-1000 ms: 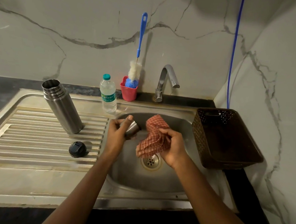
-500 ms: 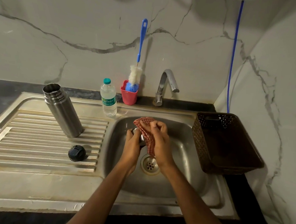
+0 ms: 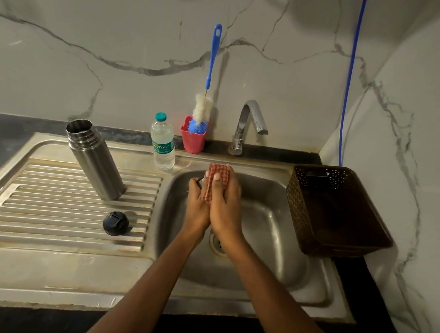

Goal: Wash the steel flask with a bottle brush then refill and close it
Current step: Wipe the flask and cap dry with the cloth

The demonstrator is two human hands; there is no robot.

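The steel flask [image 3: 94, 158] stands open and upright on the ribbed drainboard [image 3: 56, 208] at the left. Its black stopper [image 3: 115, 223] lies in front of it. Over the sink basin [image 3: 269, 228] my left hand [image 3: 198, 203] grips a small steel cup, almost wholly hidden. My right hand [image 3: 226, 200] presses a red checked cloth [image 3: 217, 176] around that cup. The bottle brush [image 3: 204, 106], blue handle and white bristles, stands in a red holder [image 3: 192, 140] by the wall. A plastic water bottle [image 3: 162, 143] stands next to it.
A chrome tap [image 3: 247, 124] rises behind the basin. A dark brown perforated basket [image 3: 334, 212] sits on the right rim of the sink. A blue hose [image 3: 349, 79] runs down the wall corner.
My hands have come together over the basin. The cloth, loose in my right hand a second ago, is now wrapped tight over the cup.
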